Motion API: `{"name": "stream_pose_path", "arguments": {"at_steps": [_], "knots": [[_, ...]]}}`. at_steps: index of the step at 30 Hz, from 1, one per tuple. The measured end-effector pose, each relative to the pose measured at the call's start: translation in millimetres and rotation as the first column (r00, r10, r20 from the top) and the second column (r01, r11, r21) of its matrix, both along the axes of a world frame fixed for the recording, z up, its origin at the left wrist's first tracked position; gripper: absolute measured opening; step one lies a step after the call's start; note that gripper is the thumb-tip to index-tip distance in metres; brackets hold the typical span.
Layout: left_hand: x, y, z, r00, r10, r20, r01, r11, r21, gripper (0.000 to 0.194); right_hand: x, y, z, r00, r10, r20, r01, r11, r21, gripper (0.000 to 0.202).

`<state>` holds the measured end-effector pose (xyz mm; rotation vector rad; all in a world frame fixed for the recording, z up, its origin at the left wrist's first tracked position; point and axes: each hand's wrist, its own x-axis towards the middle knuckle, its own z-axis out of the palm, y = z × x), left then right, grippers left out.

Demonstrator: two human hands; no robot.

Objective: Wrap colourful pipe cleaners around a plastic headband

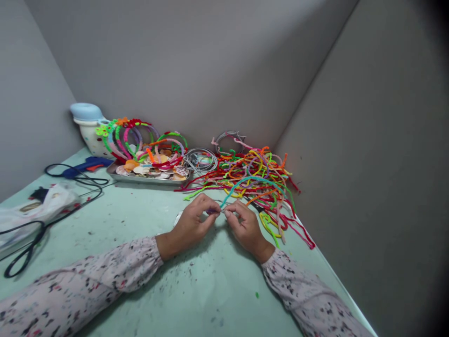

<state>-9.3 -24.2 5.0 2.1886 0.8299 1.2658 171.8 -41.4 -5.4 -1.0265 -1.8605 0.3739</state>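
A teal pipe cleaner (249, 178) rises from between my fingertips and arches to the right, over the back of my right hand. My left hand (192, 220) is closed in a pinch at its lower end, and a small purple bit shows at those fingertips. Close beside it, almost touching, my right hand (245, 227) pinches too; whatever thin piece lies between its thumb and finger is mostly hidden. Behind both hands lies a tangled heap of colourful pipe cleaners (242, 168), some strands reaching near my right wrist.
A metal tray (147, 180) of shells and pipe-cleaner-wrapped hoops (129, 140) stands at the back. Coiled grey wire (201, 160) sits beside it. Leftward are a blue glue gun (84, 167), black cord (45, 227), a plastic bag (42, 208) and a lidded white container (93, 135). Grey walls enclose the table.
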Motion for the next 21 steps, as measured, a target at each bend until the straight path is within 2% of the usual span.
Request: {"name": "stream_pose_path", "arguments": {"at_steps": [21], "knots": [[0.0, 0.6, -0.7, 0.999, 0.011, 0.036, -0.01, 1.0, -0.025, 0.013, 1.3, 0.6, -1.2, 1.0, 0.001, -0.014, -0.001, 1.0, 0.007, 0.01]]}}
